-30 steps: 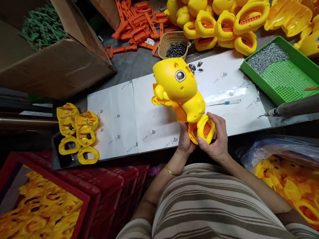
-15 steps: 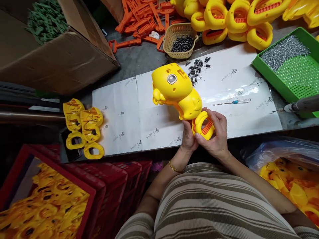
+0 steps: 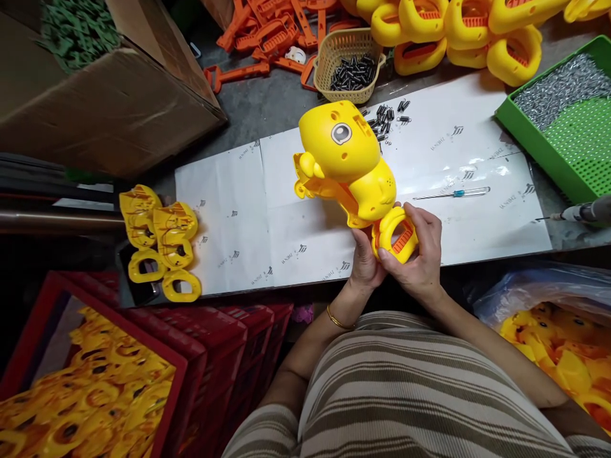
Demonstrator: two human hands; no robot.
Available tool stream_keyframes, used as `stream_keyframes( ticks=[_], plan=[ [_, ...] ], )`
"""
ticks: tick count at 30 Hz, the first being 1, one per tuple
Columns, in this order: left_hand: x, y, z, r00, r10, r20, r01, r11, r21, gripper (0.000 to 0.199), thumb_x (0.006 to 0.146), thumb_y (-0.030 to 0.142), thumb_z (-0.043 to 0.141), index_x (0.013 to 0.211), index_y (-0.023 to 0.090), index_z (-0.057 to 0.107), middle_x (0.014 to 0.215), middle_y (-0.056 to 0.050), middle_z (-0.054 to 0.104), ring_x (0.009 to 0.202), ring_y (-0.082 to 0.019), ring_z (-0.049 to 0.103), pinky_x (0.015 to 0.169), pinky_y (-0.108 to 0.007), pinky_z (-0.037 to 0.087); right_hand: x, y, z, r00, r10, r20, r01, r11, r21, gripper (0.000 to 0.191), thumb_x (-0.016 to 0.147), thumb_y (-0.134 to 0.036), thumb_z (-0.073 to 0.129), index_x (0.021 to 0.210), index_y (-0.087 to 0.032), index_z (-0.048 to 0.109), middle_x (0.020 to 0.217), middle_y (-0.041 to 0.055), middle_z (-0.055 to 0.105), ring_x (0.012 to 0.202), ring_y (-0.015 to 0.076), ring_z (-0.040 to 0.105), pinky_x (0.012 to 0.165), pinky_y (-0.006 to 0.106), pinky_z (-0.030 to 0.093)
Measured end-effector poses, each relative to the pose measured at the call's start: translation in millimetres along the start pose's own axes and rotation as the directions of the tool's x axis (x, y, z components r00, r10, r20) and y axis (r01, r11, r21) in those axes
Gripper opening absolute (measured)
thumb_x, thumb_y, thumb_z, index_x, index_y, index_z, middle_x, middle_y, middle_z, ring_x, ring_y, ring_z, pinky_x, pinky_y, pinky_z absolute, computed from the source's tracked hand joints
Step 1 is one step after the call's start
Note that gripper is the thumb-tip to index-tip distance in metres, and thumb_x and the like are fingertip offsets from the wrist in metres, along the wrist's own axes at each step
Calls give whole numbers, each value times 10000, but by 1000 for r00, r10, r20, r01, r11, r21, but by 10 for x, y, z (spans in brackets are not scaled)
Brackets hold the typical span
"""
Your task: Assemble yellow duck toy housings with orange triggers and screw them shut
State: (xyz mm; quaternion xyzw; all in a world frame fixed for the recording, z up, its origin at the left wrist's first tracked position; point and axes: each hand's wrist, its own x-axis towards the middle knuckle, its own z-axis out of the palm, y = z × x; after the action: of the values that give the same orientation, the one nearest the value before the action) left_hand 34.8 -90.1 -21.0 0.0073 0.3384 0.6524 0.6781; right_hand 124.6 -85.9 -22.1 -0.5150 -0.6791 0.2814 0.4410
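Observation:
A yellow plastic toy shell (image 3: pixel 341 152) with a round eye sticker is held up over the white-covered bench (image 3: pixel 305 235). Its ring-shaped handle, with an orange ribbed piece inside, points toward my body. My left hand (image 3: pixel 366 264) is closed on the handle's left side, its thumb up near the shell's lower edge. Around the handle's right side and lower rim, my right hand (image 3: pixel 420 254) is closed too. Black springs (image 3: pixel 382 121) lie behind the toy, partly hidden by it. A screwdriver (image 3: pixel 453 193) with a clear and blue handle lies to the right.
Yellow shell halves (image 3: pixel 175 238) sit at the bench's left end. Behind are a basket (image 3: pixel 347 92), orange parts (image 3: pixel 277 35) and yellow toys (image 3: pixel 470 28). A green tray (image 3: pixel 529 121) of screws and a power driver tip (image 3: pixel 573 213) are right; red crates (image 3: pixel 191 331) stand lower left.
The toy and both hands have shifted slightly right in the view, and the shell's two halves look a little farther apart at the left. Both hands keep their hold.

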Motion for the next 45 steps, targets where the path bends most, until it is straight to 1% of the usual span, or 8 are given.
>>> stream_keyframes(
  ticks=[5, 15, 21, 27, 33, 37, 40, 45],
  plan=[
    [-10, -17, -30, 999, 24, -21, -22, 994, 105, 751, 854, 792, 336, 1252, 232, 637, 1349, -57, 621, 1422, -280, 429, 1144, -387, 416, -9, -1, 24, 999, -37, 1, 37, 999, -19, 721, 760, -458, 689, 1416, -242, 477, 1260, 121, 524, 1200, 322, 516, 1020, 562, 452],
    [4, -6, -28, 997, 53, 63, -60, 993, 103, 735, 774, 806, 496, 1193, 227, 671, 1307, -69, 648, 1424, -320, 417, 1133, -412, 426, -20, -10, 29, 999, 11, 43, -7, 996, -89, 704, 780, -476, 656, 1419, -238, 481, 1255, 126, 504, 1199, 322, 511, 1025, 547, 436],
    [16, 2, -49, 998, 40, 39, -46, 988, 149, 752, 795, 820, 442, 1128, 192, 689, 1303, -84, 641, 1432, -318, 402, 1125, -411, 430, -20, -23, 19, 997, 34, 64, -27, 994, -101, 713, 785, -503, 656, 1422, -234, 484, 1256, 134, 505, 1203, 324, 505, 1026, 543, 434],
    [12, 20, -17, 995, 37, 95, -53, 983, 174, 757, 713, 832, 552, 1083, 190, 708, 1305, -89, 646, 1434, -327, 396, 1127, -397, 430, -22, -19, 13, 997, 33, 73, -26, 995, -98, 713, 789, -504, 659, 1422, -221, 490, 1274, 144, 512, 1214, 326, 498, 1030, 547, 430],
    [-3, 29, -12, 1000, -31, 4, 30, 996, 83, 760, 798, 816, 452, 1146, 184, 689, 1319, -104, 639, 1437, -333, 395, 1116, -436, 451, -37, -10, 12, 996, 24, 84, -14, 993, -120, 724, 790, -518, 663, 1429, -230, 481, 1277, 139, 494, 1210, 323, 493, 1025, 540, 432],
    [-7, 28, -33, 998, -17, 58, 9, 991, 132, 768, 779, 817, 488, 1173, 186, 677, 1378, -95, 604, 1456, -343, 360, 1148, -446, 416, -40, -11, -5, 993, 30, 111, -9, 983, -182, 750, 793, -544, 665, 1444, -234, 459, 1278, 140, 494, 1197, 325, 492, 1005, 535, 438],
    [-18, 46, -64, 995, -36, 89, 19, 982, 189, 709, 785, 766, 547, 1212, 210, 656, 1423, -68, 574, 1484, -321, 311, 1186, -439, 364, -52, -3, -3, 993, 5, 119, 22, 975, -221, 784, 777, -576, 685, 1443, -234, 450, 1274, 141, 498, 1175, 324, 498, 979, 520, 452],
    [-55, 103, -147, 984, -105, 147, 73, 975, 212, 584, 740, 514, 707, 1236, 213, 646, 1487, -56, 523, 1485, -328, 309, 1215, -440, 310, -116, 27, 55, 994, -51, 92, 73, 964, -257, 744, 789, -582, 675, 1405, -216, 471, 1277, 151, 494, 1154, 319, 502, 958, 493, 458]
  ],
)
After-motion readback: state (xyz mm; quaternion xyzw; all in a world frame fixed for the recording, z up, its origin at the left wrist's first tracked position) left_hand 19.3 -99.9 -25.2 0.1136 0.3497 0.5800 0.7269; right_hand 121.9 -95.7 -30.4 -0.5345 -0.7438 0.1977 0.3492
